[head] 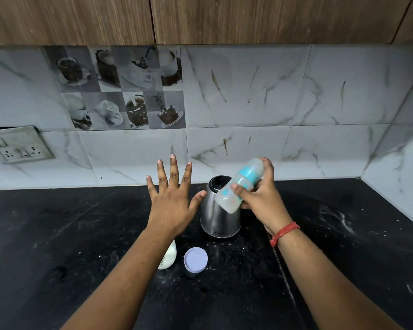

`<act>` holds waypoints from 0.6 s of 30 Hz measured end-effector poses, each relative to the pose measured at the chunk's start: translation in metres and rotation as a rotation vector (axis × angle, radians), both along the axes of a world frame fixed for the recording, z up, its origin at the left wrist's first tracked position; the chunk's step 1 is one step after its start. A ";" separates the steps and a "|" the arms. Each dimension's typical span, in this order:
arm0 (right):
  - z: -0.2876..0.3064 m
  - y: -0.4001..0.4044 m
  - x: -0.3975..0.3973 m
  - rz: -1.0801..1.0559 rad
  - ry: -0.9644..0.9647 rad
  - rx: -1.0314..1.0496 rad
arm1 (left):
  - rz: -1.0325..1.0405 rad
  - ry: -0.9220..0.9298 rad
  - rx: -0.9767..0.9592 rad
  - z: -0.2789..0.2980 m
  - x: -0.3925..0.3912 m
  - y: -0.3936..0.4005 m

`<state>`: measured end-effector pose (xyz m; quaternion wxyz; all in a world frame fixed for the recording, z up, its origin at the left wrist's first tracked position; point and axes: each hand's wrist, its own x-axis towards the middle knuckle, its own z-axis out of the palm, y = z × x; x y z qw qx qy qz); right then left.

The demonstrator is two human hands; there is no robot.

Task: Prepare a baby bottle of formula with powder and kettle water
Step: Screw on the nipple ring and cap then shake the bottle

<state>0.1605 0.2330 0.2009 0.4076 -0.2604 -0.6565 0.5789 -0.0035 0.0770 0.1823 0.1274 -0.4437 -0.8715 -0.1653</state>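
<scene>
Right hand around tilted bottle

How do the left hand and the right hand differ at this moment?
The left hand is open with fingers spread and holds nothing; the right hand grips the baby bottle, which is tilted. The right wrist wears a red thread; the left wrist is bare. Both are raised near the kettle.

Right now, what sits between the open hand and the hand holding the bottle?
In the head view, the kettle stands between the left hand and right hand.
</scene>
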 end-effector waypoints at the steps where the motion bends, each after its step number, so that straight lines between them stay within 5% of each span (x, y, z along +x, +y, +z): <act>1: -0.002 0.000 -0.001 -0.027 0.008 0.003 | -0.003 0.003 -0.001 0.000 0.000 0.000; 16: 0.013 0.006 -0.002 -0.097 0.200 -0.110 | 0.000 -0.010 0.016 0.007 -0.004 0.004; 18: 0.014 0.006 -0.004 -0.026 0.103 -0.090 | 0.002 -0.003 0.012 0.008 -0.005 0.003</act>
